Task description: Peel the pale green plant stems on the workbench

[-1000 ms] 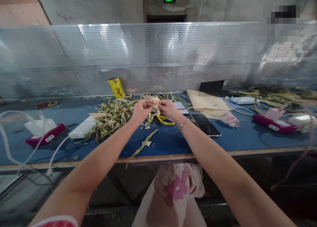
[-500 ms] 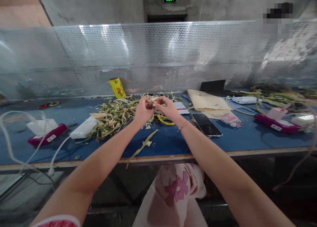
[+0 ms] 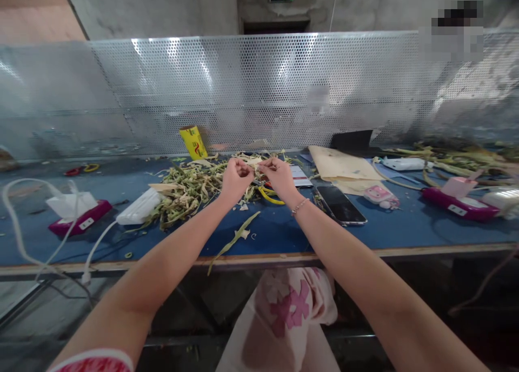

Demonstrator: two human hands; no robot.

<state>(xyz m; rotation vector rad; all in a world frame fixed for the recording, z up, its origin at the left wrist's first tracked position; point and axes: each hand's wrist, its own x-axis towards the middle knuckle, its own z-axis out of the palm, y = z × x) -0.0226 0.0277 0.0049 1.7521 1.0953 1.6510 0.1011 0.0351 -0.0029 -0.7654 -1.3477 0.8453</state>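
Just over the right side of a heap of dried plant stalks and husks (image 3: 188, 191), my left hand (image 3: 238, 178) is closed in a pinch. My right hand (image 3: 278, 176) faces it a short way off, thumb and fingers also pinched together. Whatever lies between the fingertips is too small to name. Below my right hand, yellow-handled scissors (image 3: 271, 198) rest on the blue table (image 3: 275, 231). A long green-yellow leaf strip (image 3: 233, 239) lies nearer me, its end hanging over the table's front edge.
A yellow box (image 3: 193, 143) stands behind the heap. A white power strip (image 3: 140, 207) and a purple device (image 3: 81, 219) with cables lie left. Right are a phone (image 3: 341, 204), brown paper (image 3: 344, 164), a pink case (image 3: 381, 195) and another purple device (image 3: 458, 204). A perforated metal screen (image 3: 275, 91) closes the back.
My hands, touching at the fingertips before, are now slightly apart. The whole view has shifted a little; the things on the table lie as before.
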